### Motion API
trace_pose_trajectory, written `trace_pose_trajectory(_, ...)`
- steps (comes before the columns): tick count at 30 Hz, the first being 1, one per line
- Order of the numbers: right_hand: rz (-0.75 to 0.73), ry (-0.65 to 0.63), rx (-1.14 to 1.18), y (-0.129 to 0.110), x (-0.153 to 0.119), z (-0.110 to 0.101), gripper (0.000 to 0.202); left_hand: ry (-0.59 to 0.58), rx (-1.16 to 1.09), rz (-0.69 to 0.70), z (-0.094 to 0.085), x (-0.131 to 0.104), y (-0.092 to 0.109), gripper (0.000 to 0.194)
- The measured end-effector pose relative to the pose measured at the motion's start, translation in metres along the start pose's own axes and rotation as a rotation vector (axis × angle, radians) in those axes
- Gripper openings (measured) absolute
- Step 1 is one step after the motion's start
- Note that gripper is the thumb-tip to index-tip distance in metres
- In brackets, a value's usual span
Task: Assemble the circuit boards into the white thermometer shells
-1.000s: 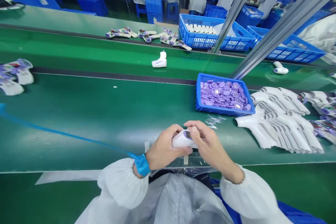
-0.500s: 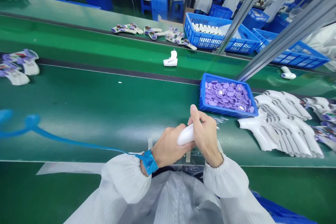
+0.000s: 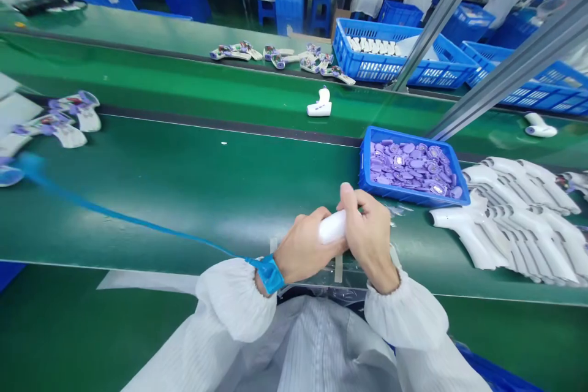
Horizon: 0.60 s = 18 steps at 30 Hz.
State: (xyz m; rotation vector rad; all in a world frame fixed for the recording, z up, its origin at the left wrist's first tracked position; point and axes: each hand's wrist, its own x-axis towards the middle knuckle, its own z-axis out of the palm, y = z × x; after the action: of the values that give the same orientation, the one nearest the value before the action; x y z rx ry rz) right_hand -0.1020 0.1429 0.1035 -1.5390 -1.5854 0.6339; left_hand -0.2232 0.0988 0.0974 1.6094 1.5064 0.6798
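Both of my hands are closed around a smooth white plastic housing [image 3: 332, 228], held above the near side of the green work surface. My left hand [image 3: 307, 249], with a blue strap at the wrist, wraps it from the left. From the other side my right hand [image 3: 369, 234] grips it, thumb raised along its top. Fingers cover most of the part, so its full shape is hidden. Just beyond my right hand sits a blue tray [image 3: 413, 196] full of small purple oval pieces [image 3: 408, 164].
White handle-shaped shells [image 3: 519, 226] lie stacked at right. Half-assembled housings [image 3: 73, 116] with purple parts lie at left. A white unit [image 3: 320, 104] rests on the green belt [image 3: 193, 89]. Beyond are blue crates [image 3: 404, 58] and a slanting metal post [image 3: 441, 30]. A blue cord [image 3: 138, 223] trails from my left wrist.
My view has swung a little to the left, so the scene sits farther right. Both hands still grip the white housing in nearly the same pose. The blue cord has shifted.
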Motion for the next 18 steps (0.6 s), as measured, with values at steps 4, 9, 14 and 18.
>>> trace_pose_trajectory(4,-0.044,-0.043,-0.034,-0.004,-0.003,0.006,0.052,0.156,0.225,0.049,0.012,-0.006,0.001,0.019)
trace_pose_trajectory(9,-0.183,-0.226,-0.181,0.006,0.034,-0.016,0.049,0.066,0.184,-0.008,-0.022,-0.021,-0.01,0.026)
trace_pose_trajectory(14,-0.198,-0.273,-0.636,0.057,0.122,-0.062,0.022,0.158,0.403,-0.001,-0.067,-0.032,-0.031,0.031)
trace_pose_trajectory(18,-0.19,-0.398,-0.705,0.083,0.16,-0.062,0.008,0.093,0.819,0.182,-0.057,-0.017,-0.024,0.022)
